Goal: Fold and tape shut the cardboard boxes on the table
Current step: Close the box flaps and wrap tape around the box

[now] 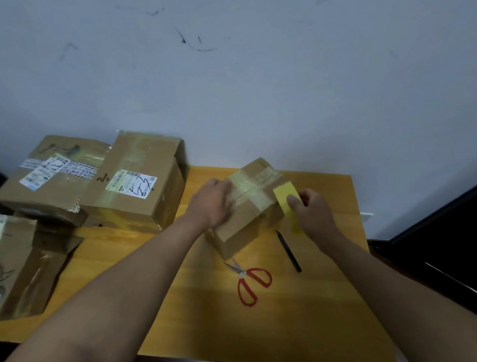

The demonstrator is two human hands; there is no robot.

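head view: left hand (pixel 214 200) presses flat on small box (pixel 247 210) near counter (pixel 188 322) far edge, right hand (pixel 313 213) pinching yellow tape (pixel 286 202); best keep strip taut, centred on seam.

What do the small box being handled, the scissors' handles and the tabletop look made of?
Small box: brown matte cardboard, glossy clear tape strips crossing its top. Scissors: handles look like red plastic or coated metal, smooth and shiny; blades pale metal. Table: yellowish wood or wood-look laminate, faint plank lines, slight sheen.
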